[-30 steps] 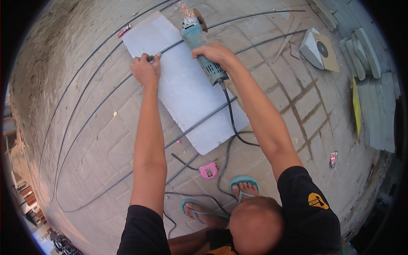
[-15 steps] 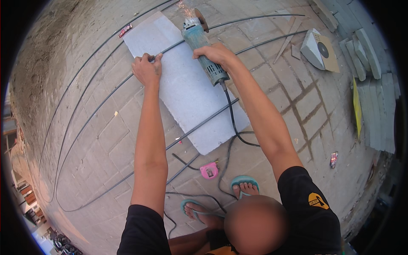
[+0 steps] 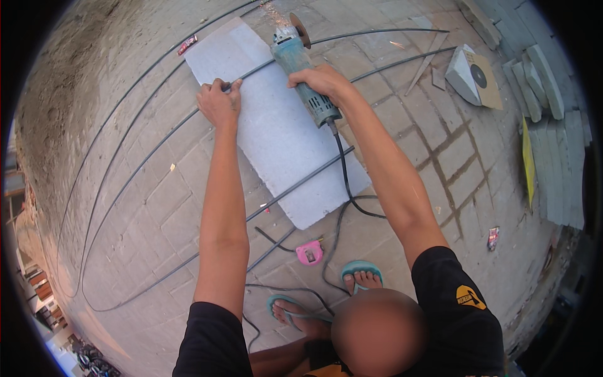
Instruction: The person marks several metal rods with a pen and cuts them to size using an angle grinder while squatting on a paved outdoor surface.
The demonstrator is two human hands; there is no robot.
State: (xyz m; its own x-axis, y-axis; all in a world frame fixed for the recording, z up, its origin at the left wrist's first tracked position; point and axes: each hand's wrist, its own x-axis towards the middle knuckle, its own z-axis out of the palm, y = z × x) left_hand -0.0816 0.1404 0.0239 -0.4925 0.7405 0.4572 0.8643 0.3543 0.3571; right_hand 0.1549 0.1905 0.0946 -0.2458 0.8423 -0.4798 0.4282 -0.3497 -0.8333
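A pink tape measure [image 3: 309, 253] is noted on the paving [image 3: 151, 226], lower centre. A pale slab [image 3: 282, 138] is seen mid-frame. At upper centre, a metal rod [image 3: 257, 70] across it is pinched by the left hand [image 3: 218, 105]; an angle grinder [image 3: 292, 55] is grasped by the right hand [image 3: 323, 81]. Sparks [image 3: 271, 14] are thrown at the top edge.

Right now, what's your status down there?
Left hand gripping metal rod. Right hand holding angle grinder, sparks spraying near its disc. Black cord trailing near sandalled feet.

Grinder [image 3: 293, 58]: teal
Disc [image 3: 301, 30]: brown
Rods [image 3: 254, 71]: grey
Slab [image 3: 276, 132]: white
Tape measure [image 3: 309, 253]: pink
Sandals [image 3: 349, 267]: turquoise
Sleeve [image 3: 443, 283]: black, orange emblem
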